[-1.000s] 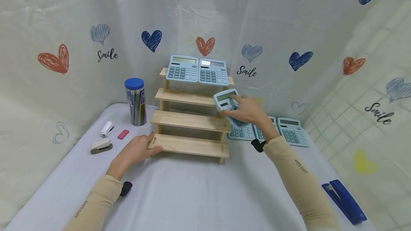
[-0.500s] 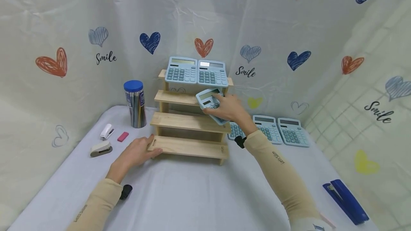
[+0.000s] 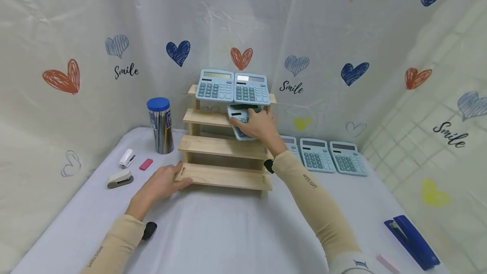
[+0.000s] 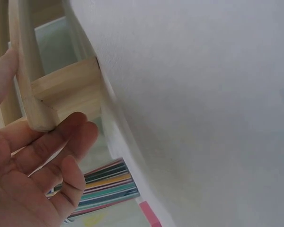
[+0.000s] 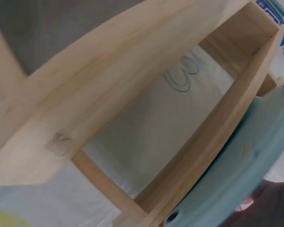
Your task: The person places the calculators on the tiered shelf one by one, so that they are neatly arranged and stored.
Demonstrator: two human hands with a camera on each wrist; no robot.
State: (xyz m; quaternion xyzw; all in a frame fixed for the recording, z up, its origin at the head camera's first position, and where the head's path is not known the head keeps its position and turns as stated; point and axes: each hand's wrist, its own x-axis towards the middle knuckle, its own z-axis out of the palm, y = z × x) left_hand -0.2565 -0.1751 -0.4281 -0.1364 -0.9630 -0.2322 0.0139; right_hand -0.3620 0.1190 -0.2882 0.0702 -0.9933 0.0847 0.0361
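Note:
A stepped wooden shelf (image 3: pixel 224 145) stands at the back of the table, and two light blue calculators (image 3: pixel 233 86) lean on its top step. My right hand (image 3: pixel 255 126) grips a third light blue calculator (image 3: pixel 239 118) against the second step from the top, at its right part. In the right wrist view the calculator's underside (image 5: pixel 236 170) lies against the shelf's wooden frame (image 5: pixel 132 104). My left hand (image 3: pixel 163 182) rests with relaxed fingers on the left end of the bottom step; in the left wrist view the fingers (image 4: pixel 42 156) touch the shelf's corner (image 4: pixel 38 113).
Three more calculators (image 3: pixel 323 155) lie on the table right of the shelf. A blue-lidded tube of pencils (image 3: pixel 160 125), two small staplers (image 3: pixel 122 168) and a pink eraser (image 3: pixel 146 164) are to the left. A big blue stapler (image 3: pixel 412 241) lies at the front right. Heart-printed cloth hangs behind.
My right hand has carried the calculator from the table's right side leftward and up onto the shelf's second step. The left hand has stayed on the bottom step.

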